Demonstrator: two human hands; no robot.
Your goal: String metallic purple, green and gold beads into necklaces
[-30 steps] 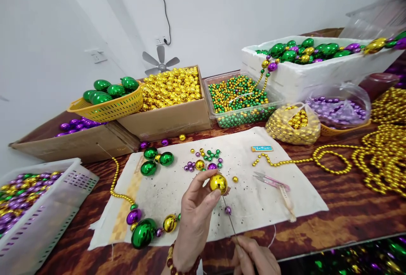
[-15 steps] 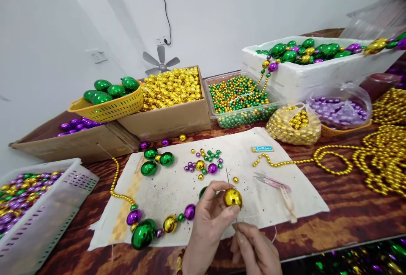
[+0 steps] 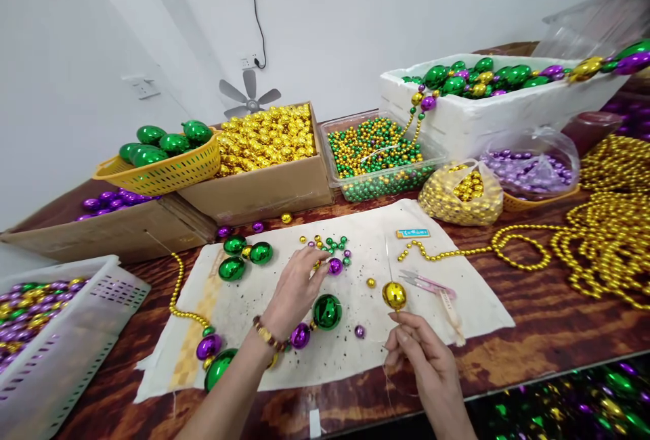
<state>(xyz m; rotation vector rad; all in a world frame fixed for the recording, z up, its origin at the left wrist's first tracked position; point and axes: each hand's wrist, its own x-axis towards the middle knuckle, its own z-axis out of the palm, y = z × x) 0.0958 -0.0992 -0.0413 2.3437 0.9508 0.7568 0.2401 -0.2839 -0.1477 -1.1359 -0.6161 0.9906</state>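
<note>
My right hand (image 3: 419, 352) is closed around the lower part of a long thin needle (image 3: 388, 257), which stands upright with a large gold ball (image 3: 395, 296) threaded on it. Over the small loose beads on the white cloth (image 3: 244, 311), my left hand (image 3: 299, 277) has its fingers bent together at a gold bead, next to a purple ball (image 3: 335, 266). Under my left forearm runs a strand with a green ball (image 3: 327, 312), a purple ball (image 3: 300, 336) and another green ball (image 3: 220, 369). A small purple bead (image 3: 359, 332) lies between my hands.
Pink-handled snips (image 3: 429, 283) and a gold bead string (image 3: 449, 254) lie at the right. Behind the cloth stand a box of gold beads (image 3: 274, 179), a clear tub (image 3: 380, 186) and a white foam box (image 3: 457, 115). A white basket (image 3: 101, 332) is at the left.
My left hand has let go of the large gold ball and moved up and left to the small beads. My right hand has shifted slightly right and up with the needle and ball.
</note>
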